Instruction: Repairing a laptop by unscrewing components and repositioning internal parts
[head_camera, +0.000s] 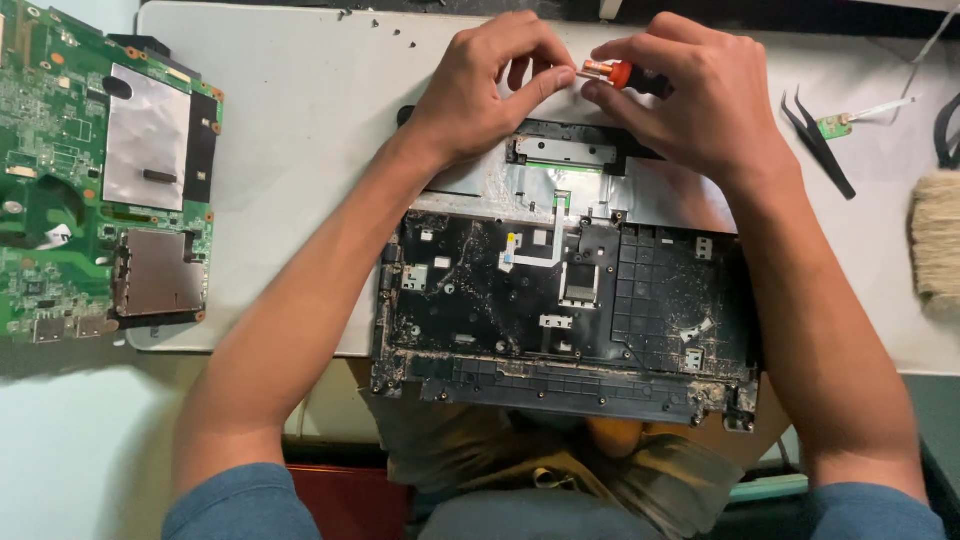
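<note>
A white table (300, 120) carries a dusty black laptop shell (560, 310), its near edge overhanging toward the lap so the far end sits within reach. A green circuit board (95, 180) lies aside, cut off at left. Beyond the shell, the right hand (690, 95) is clamped on an orange-handled screwdriver (612, 72); the left hand (490, 85) pinches its end with fingertips together. The screwdriver's tip is hidden. Tweezers (820, 140) and a brush (935, 240) lie at right.

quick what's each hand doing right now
Left hand: closed, fingertips pinching the tip end of the orange screwdriver.
Right hand: closed around the screwdriver's handle.
</note>
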